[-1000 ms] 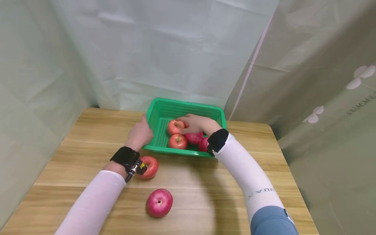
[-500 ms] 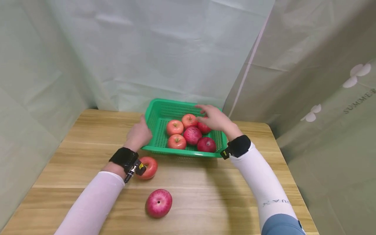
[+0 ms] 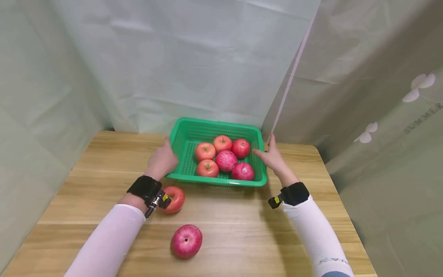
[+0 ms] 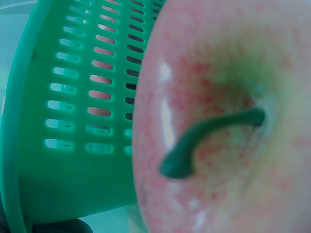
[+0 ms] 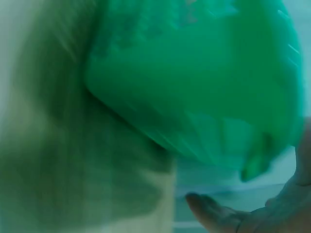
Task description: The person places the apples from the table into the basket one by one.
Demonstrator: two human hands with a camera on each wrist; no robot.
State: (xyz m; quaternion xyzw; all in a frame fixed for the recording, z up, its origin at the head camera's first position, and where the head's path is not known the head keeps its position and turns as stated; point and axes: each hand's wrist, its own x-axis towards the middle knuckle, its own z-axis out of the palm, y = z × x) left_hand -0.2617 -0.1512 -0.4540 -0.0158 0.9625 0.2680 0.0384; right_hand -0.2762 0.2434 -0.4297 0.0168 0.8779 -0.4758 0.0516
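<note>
A green plastic basket point(image 3: 221, 182) with slotted walls stands at the back of the table, several red apples point(image 3: 226, 161) inside it. My left hand point(image 3: 162, 159) grips the basket's left rim, its fingertips hidden. Beside the right rim, my right hand point(image 3: 273, 157) has thumb and fingers spread, the thumb near the rim; contact is unclear. In the right wrist view the basket point(image 5: 194, 82) is blurred, with fingers point(image 5: 214, 213) below it. An apple point(image 3: 175, 200) lies under my left wrist, and its stem end point(image 4: 218, 131) fills much of the left wrist view.
A darker pink-red apple point(image 3: 187, 241) lies on the wooden table point(image 3: 235, 238) nearer to me. Pale sheeting point(image 3: 194, 65) hangs right behind the basket, and more covers the left and right sides.
My right hand has come off the apples in the basket and moved right, out over the rim to its outer side. My left hand stays on the left rim.
</note>
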